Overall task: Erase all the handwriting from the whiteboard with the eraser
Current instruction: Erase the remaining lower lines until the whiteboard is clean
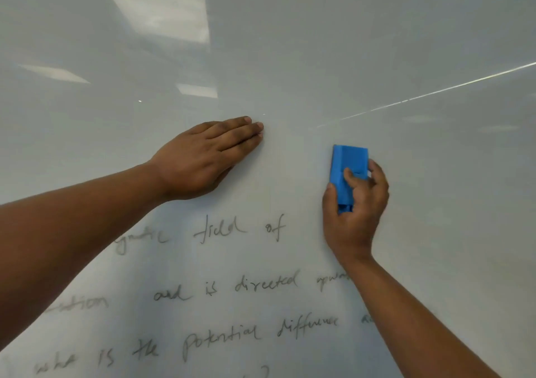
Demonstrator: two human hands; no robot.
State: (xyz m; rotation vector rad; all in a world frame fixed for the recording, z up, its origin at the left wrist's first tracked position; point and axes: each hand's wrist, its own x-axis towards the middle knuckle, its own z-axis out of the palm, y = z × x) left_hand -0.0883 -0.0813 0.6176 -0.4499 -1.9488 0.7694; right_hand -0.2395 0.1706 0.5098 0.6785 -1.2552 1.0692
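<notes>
A white whiteboard [290, 58] fills the head view. My right hand [355, 209] grips a blue eraser [349, 164] and holds it flat against the board, right of centre. Dark handwriting [220, 287] runs in several lines across the lower half, below both hands; the top line ends just left of my right hand. My left hand [203, 157] lies flat on the board with its fingers together, pointing right, holding nothing. My forearms hide parts of the words at the left and lower right. The board around and above the eraser carries no writing.
Ceiling lights reflect in the board's upper left [156, 9], and a thin bright streak [435, 90] crosses the right side. Only the board and my arms are in view.
</notes>
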